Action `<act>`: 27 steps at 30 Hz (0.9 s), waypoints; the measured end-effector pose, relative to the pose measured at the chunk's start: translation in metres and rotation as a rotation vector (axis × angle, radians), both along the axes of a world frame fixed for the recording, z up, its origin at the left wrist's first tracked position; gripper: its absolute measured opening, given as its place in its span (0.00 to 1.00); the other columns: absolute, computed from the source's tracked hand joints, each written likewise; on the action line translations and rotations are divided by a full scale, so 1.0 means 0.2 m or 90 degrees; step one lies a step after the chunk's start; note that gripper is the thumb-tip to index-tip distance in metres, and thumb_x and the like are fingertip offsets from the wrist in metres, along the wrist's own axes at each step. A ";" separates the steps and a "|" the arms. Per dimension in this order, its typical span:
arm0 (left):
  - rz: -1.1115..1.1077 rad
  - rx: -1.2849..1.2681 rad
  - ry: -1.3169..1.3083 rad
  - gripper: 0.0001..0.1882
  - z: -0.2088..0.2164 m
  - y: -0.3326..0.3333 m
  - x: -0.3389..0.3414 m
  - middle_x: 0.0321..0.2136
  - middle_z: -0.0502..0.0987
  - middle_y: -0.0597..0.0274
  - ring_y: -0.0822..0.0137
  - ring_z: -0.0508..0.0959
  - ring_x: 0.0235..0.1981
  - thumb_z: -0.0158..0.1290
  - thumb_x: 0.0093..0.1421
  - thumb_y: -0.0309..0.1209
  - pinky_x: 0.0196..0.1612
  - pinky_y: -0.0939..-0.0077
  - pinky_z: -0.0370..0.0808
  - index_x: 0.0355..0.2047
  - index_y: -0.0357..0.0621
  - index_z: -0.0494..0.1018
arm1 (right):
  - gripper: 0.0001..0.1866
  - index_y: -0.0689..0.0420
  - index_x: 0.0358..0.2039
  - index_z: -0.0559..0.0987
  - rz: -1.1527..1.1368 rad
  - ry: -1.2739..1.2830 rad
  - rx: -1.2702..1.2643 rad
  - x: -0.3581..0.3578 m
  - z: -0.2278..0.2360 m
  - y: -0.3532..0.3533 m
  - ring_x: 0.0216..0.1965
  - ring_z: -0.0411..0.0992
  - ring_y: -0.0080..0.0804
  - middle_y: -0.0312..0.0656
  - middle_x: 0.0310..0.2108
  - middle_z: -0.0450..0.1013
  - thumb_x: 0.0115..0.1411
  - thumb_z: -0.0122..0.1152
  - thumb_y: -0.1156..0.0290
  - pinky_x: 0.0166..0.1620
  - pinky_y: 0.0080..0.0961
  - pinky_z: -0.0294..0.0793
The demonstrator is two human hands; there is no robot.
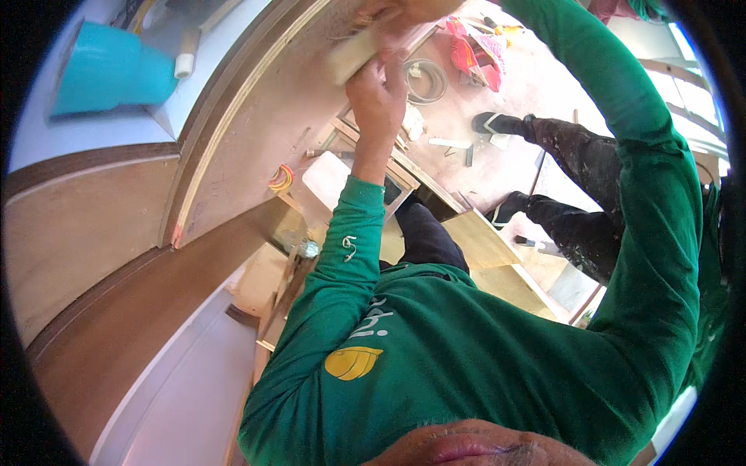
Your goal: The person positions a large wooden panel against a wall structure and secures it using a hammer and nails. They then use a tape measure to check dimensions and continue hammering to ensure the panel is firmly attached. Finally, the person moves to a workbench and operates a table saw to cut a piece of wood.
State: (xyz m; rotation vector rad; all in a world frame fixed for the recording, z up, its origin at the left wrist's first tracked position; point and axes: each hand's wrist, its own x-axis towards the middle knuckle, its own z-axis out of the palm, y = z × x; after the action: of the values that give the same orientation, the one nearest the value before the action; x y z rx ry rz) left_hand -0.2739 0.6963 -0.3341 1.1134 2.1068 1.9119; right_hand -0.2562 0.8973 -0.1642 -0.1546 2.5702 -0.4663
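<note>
My left hand (377,97) is raised at the upper middle, its fingers closed on a pale, flat-sided block (353,58). Motion blurs that block, and its exact kind is unclear. It lies against or just over a large brown wooden panel (268,116) with a pale edge strip. At the top edge of the picture is my right hand (423,9), close to the block's upper end. It is blurred and partly cut off, so its grip does not show.
A teal bucket (113,70) is at upper left, beyond the panel. Below me are wooden frames (435,186), a tape-like roll (426,81), a red plastic bag (482,58) and a metal square (466,151). Another person's dark-trousered legs (579,155) are at right.
</note>
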 end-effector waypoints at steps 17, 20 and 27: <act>0.026 0.029 0.099 0.19 -0.19 -0.03 0.05 0.35 0.84 0.48 0.55 0.86 0.38 0.62 0.68 0.39 0.41 0.65 0.81 0.45 0.31 0.80 | 0.35 0.66 0.70 0.66 0.184 0.011 -0.113 -0.01 -0.11 0.08 0.69 0.65 0.48 0.57 0.70 0.65 0.68 0.63 0.59 0.71 0.37 0.63; -0.040 -0.004 0.059 0.17 -0.14 0.01 0.13 0.37 0.84 0.49 0.55 0.85 0.38 0.63 0.67 0.37 0.41 0.64 0.81 0.46 0.34 0.81 | 0.37 0.64 0.69 0.66 -0.092 -0.123 -0.093 0.30 0.05 0.43 0.70 0.64 0.45 0.54 0.68 0.68 0.66 0.68 0.61 0.71 0.38 0.63; 0.001 -0.010 0.065 0.17 -0.13 -0.04 0.08 0.39 0.84 0.47 0.51 0.85 0.37 0.63 0.67 0.37 0.41 0.62 0.80 0.46 0.34 0.81 | 0.34 0.65 0.70 0.65 0.070 -0.107 -0.141 0.09 0.05 0.12 0.69 0.64 0.43 0.53 0.69 0.67 0.69 0.64 0.64 0.69 0.38 0.64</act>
State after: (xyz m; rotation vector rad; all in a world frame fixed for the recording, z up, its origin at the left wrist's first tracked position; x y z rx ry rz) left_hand -0.2575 0.6884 -0.3597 1.2321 2.1697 1.8737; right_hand -0.2376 0.9215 -0.1543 -0.3198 2.3291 -0.6903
